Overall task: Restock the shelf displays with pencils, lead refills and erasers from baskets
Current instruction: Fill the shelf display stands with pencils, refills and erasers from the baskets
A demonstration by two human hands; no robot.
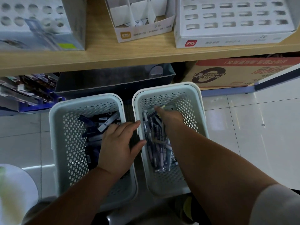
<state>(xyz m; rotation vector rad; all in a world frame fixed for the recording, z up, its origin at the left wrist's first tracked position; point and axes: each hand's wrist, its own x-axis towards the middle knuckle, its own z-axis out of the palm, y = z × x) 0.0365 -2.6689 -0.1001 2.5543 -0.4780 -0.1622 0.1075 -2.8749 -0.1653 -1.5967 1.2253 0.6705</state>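
Two pale perforated baskets stand side by side on the floor tiles. The left basket (55,127) holds dark and grey lead refill cases (107,123). My left hand (118,143) is down in it, fingers curled over the cases, thumb and one finger stretched across the rim. The right basket (200,111) holds a heap of mechanical pencils (157,143). My right hand (169,116) reaches deep into its far end, one finger extended beside a small pale item (162,107). Its other fingers are hidden.
A wooden shelf (129,56) above carries a holed display box (32,13), a divided white box (142,32) and a slotted white display (233,15). Below it sit a dark tray (105,82), packaged goods (27,91) and a cardboard carton (227,73).
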